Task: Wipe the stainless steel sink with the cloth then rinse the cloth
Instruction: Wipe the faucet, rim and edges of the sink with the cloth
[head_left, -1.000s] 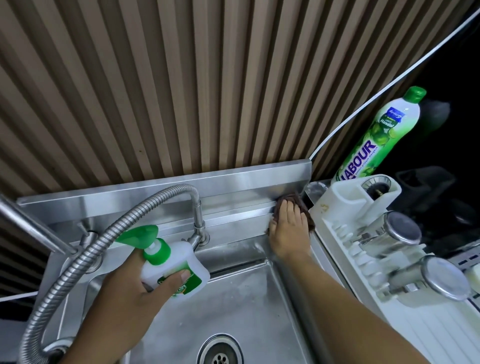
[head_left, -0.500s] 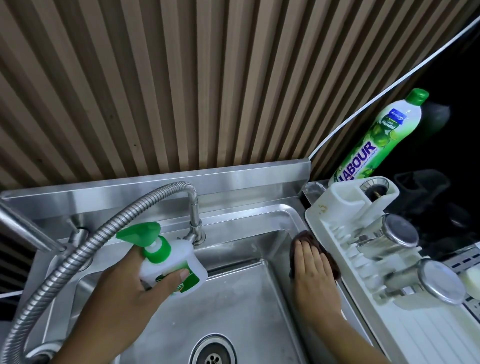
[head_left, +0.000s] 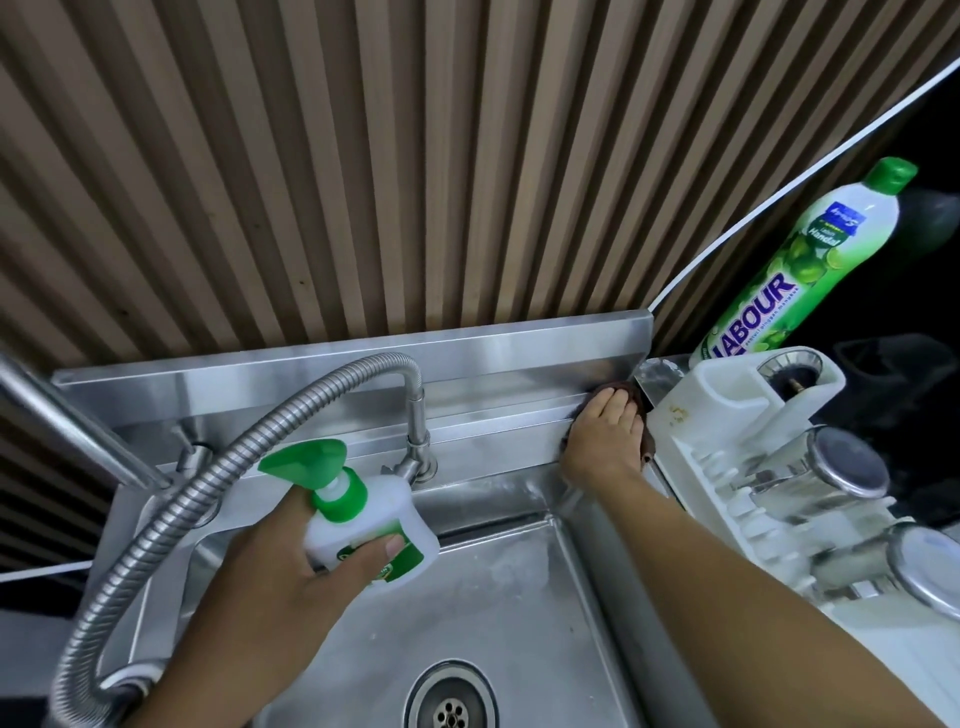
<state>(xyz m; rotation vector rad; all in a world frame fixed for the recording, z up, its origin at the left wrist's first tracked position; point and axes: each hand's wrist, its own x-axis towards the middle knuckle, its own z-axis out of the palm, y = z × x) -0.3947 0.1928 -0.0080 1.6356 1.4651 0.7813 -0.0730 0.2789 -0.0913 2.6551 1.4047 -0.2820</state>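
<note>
My right hand (head_left: 605, 439) lies flat on a dark brown cloth (head_left: 629, 391), pressing it against the back right corner of the stainless steel sink (head_left: 519, 587), where the ledge meets the backsplash. Only the cloth's edges show around my fingers. My left hand (head_left: 291, 577) holds a white spray bottle with a green trigger (head_left: 358, 525) over the left part of the basin. The drain (head_left: 451, 699) sits at the bottom centre.
A flexible metal faucet hose (head_left: 218, 467) arches over the left of the sink. A white dish rack (head_left: 737, 441) with steel cups borders the sink's right rim. A green dish soap bottle (head_left: 810, 260) stands behind it. A slatted wall rises behind.
My right hand slid the cloth from the sink's right rim back up to the back right corner. My left hand kept the spray bottle in about the same place.
</note>
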